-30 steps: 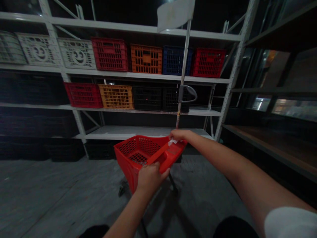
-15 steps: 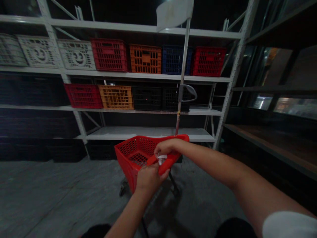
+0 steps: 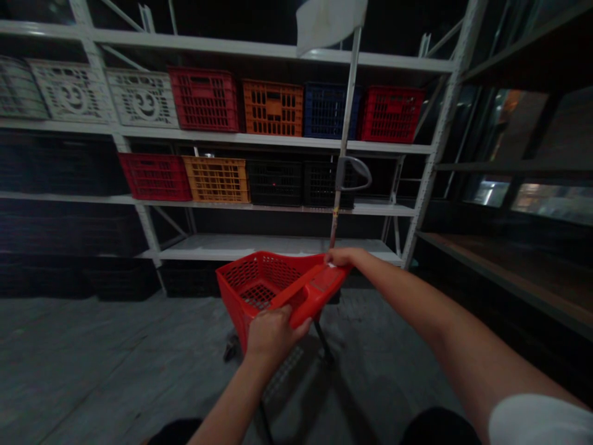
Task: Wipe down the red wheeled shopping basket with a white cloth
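A red plastic shopping cart with a lattice basket stands in front of me, its handle side toward me. My left hand is closed round the left part of its red handle, thumb on the near side. At the far right end of the handle, my right hand presses a white crumpled wipe against the red surface. Only a small bit of the wipe shows under the fingers. The flat panel in the handle is bare between the hands.
White metal shelving carries red, orange, blue, black and white crates, such as an orange crate. A metal pole with a white flag rises behind the handle. Dark shelves stand on the right.
My right hand has slid with the white wipe from the middle of the handle to its far right end. My left hand keeps its hold, shifted slightly left in view.
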### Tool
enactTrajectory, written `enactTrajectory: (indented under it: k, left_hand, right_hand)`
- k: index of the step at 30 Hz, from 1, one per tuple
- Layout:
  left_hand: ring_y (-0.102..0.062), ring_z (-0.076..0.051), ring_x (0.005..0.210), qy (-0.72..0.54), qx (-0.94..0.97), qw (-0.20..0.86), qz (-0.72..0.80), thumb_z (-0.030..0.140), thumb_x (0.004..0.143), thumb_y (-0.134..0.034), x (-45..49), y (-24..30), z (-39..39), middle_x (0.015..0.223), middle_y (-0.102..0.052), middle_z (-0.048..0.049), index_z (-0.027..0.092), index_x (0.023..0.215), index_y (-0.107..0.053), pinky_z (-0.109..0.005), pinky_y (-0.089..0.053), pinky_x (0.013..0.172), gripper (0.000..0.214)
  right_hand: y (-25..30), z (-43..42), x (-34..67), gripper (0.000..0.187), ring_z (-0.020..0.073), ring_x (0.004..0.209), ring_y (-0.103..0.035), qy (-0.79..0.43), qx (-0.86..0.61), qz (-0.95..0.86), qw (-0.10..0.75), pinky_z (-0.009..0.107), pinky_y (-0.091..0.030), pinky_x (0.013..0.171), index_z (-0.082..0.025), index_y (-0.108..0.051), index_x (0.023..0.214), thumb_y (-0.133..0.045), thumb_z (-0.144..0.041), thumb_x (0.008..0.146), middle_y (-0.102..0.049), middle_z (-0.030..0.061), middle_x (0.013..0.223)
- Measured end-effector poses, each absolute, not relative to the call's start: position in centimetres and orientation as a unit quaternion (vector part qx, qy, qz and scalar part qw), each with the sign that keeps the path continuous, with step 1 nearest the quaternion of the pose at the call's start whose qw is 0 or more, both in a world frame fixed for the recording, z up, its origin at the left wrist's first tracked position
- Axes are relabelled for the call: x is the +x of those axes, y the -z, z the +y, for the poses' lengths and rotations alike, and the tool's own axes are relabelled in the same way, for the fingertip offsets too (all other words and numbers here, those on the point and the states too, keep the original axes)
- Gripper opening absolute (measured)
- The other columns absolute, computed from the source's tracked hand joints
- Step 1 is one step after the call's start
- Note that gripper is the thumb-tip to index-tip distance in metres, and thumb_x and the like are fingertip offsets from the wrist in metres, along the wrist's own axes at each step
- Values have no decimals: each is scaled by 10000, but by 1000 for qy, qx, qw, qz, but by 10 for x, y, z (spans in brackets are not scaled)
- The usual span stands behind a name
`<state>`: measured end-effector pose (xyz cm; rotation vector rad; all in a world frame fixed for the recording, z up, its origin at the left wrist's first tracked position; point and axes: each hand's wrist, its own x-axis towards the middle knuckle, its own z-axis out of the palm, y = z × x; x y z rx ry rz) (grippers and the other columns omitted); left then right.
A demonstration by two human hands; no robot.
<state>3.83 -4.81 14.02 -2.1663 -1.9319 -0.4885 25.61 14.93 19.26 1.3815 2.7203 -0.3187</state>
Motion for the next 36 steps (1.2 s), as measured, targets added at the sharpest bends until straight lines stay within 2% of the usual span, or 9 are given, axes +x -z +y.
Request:
enactTrajectory:
  k: [7,12,16,18,22,26,29,32,36]
  left_hand:
    - [-613,-212,712,192,-735,86,-645,601,707,-393,27,-138,-55,739,-665,-93,200,801,-634,-295,-430,659,477]
    - [-611,-199,701,203,-756,83,-616,598,710,-394,13,-133,-53,734,-663,-78,212,826,-637,-278,-428,645,471]
    - [-611,-205,690,198,-754,108,-617,600,712,-391,11,-131,-52,714,-658,-71,214,798,-638,-288,-435,638,466]
    - [-611,-209,699,203,-751,118,-618,597,715,-390,12,-130,-52,719,-659,-73,208,799,-638,-295,-439,647,469]
    - [-608,-207,703,210,-757,115,-607,600,715,-391,8,-128,-58,737,-662,-70,213,826,-638,-298,-445,654,473]
    - [-601,-191,712,208,-768,101,-598,594,720,-392,1,-126,-63,746,-660,-67,214,809,-638,-288,-443,676,461]
    - [-598,-191,713,203,-777,99,-587,595,726,-381,-2,-126,-64,739,-656,-64,216,800,-635,-291,-439,675,462]
    - [-596,-200,703,198,-778,98,-588,597,729,-371,-1,-126,-63,736,-655,-66,216,777,-631,-301,-438,657,464]
    - [-597,-203,706,209,-769,103,-595,606,726,-364,2,-126,-61,741,-658,-71,210,773,-632,-299,-434,660,480]
  right_hand:
    - [-195,138,289,275,113,681,-530,73,409,909,39,177,-354,615,-157,-654,868,-461,-62,697,-636,-2,786]
    - [-206,134,300,248,151,747,-540,-76,409,904,96,224,-339,661,-214,-676,867,-484,-121,740,-633,41,817]
    - [-206,129,304,211,184,858,-521,-157,379,909,76,264,-328,738,-211,-686,840,-489,-183,771,-617,81,858]
    - [-207,127,303,218,173,823,-533,-120,397,906,78,246,-343,712,-197,-686,853,-495,-160,755,-628,68,836]
    - [-213,132,296,282,108,629,-542,28,455,880,137,180,-361,576,-170,-671,927,-503,-105,711,-653,1,753]
    - [-214,143,283,231,101,540,-530,32,454,873,175,181,-363,529,-145,-698,807,-575,-81,623,-651,-6,650]
    - [-205,147,269,204,145,608,-563,-5,444,880,167,214,-381,566,-114,-699,763,-573,-73,608,-662,52,693]
    - [-195,149,258,233,186,803,-576,-45,424,895,134,237,-387,679,-104,-687,831,-532,-80,660,-656,117,875]
    - [-190,152,252,260,187,898,-553,-58,412,903,111,232,-374,742,-120,-673,883,-518,-72,680,-631,124,985]
